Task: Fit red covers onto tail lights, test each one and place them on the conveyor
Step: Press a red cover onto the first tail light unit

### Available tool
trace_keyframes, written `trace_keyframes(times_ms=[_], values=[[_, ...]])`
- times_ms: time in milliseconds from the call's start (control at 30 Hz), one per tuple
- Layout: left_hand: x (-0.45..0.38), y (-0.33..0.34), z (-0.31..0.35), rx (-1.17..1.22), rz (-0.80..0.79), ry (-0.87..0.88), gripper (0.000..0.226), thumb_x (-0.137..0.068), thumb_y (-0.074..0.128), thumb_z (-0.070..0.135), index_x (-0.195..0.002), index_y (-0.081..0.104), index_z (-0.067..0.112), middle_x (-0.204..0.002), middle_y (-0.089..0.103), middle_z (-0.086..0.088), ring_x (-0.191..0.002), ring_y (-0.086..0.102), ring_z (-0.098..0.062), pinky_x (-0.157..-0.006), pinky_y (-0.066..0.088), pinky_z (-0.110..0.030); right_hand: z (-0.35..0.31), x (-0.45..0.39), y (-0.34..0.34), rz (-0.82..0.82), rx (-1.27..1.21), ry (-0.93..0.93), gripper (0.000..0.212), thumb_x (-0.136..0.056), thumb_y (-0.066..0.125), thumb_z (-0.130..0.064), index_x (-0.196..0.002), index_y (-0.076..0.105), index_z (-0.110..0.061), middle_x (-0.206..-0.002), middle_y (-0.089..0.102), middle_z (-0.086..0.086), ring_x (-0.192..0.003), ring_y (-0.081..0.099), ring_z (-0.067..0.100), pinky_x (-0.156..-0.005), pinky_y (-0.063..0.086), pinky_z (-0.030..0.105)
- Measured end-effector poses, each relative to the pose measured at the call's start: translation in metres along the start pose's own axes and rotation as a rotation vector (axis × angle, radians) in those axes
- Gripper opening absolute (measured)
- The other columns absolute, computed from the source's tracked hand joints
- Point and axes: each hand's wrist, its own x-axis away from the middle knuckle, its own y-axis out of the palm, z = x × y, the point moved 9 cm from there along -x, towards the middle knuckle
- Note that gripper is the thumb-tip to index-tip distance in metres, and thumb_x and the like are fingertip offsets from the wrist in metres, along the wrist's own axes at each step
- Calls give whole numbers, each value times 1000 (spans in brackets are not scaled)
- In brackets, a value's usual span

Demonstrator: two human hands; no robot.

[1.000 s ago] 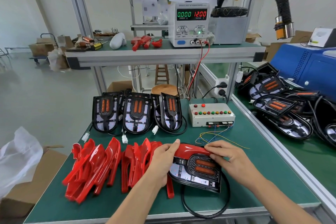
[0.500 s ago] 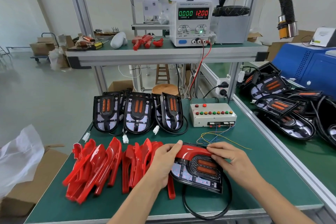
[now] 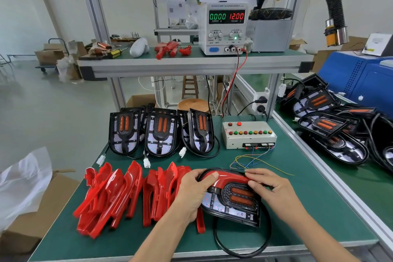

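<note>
Both hands on one unit, at the near edge of the green bench [image 3: 319, 208]. Left hand [image 3: 194, 192]: curled over the rounded end of the tail light [image 3: 231, 200], thumb on the red cover [image 3: 228, 177]. Right hand [image 3: 276, 191]: fingers bent, tips pressing the cover's far rim; whether they hook beneath it cannot be told.

Tail light: lies flat between the hands, black cable [image 3: 244, 247] looped toward the bench edge. Red cover: sits along its far side, apparently not pressed home everywhere.

Handling note, judged: steady the housing with the left hand; walk the right fingertips along the rim so the cover seats evenly, rather than forcing one corner. Keep the cable out from under the housing.

Spare red covers [image 3: 119, 195]: heaped just left of the unit, touching the left wrist.

Uncovered tail lights [image 3: 160, 132]: three leaning upright, further back, plugs dangling.

Test box [image 3: 247, 135]: beyond the right hand, coloured wires [image 3: 253, 160] trailing toward the unit; unit not yet connected, so testing remains.

Power supply [image 3: 225, 27]: upper shelf, reading 0.000 and 12.00.

Further tail lights [image 3: 327, 125]: piled on the adjoining surface at right.
</note>
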Motion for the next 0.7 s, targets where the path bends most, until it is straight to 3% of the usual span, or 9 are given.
trace_keyframes(times_ms=[100, 200, 367, 433, 567, 700], values=[[2, 0, 0, 13, -2, -3, 21, -90, 76, 13, -109, 72, 4, -100, 79, -12, -97, 75, -33, -90, 61, -41, 12, 3, -2, 116, -112, 68, 27, -87, 77, -19, -103, 79, -40, -110, 74, -18, -107, 67, -1, -91, 48, 9], [2, -2, -1, 22, -4, 0, 22, -91, 76, 14, -111, 72, 4, -100, 79, -11, -92, 76, -27, -82, 61, -34, 23, 6, 0, 178, -163, 150, 32, -90, 75, -14, -112, 69, -35, -109, 74, -18, -105, 67, 2, -92, 49, 20], [3, -2, -1, 66, -12, 23, 21, -91, 75, 10, -110, 72, 2, -104, 78, -15, -89, 75, -23, -78, 58, -29, 33, 15, 11, 177, -327, 251, 16, -94, 69, -26, -107, 73, -35, -102, 76, -11, -97, 72, 8, -74, 54, 12], [3, -2, -1, 62, -15, 30, 21, -90, 75, 10, -109, 72, 3, -103, 78, -13, -93, 75, -26, -82, 58, -32, 36, 15, 18, 164, -422, 309, 18, -93, 67, -33, -110, 73, -36, -107, 76, -5, -100, 73, 12, -77, 58, 20], [5, -3, -2, 51, 10, 42, 21, -90, 76, 12, -110, 71, 5, -103, 78, -12, -102, 73, -32, -96, 57, -42, 38, 15, 27, 164, -501, 340, 20, -96, 61, -38, -113, 70, -33, -113, 75, 6, -104, 73, 27, -92, 59, 49], [7, -4, -2, 78, 10, 25, 21, -90, 75, 9, -110, 70, 4, -104, 78, -13, -98, 74, -29, -93, 59, -39, 39, 15, 36, 186, -646, 390, 23, -96, 60, -31, -116, 68, -25, -117, 72, 19, -104, 71, 42, -92, 55, 63]])
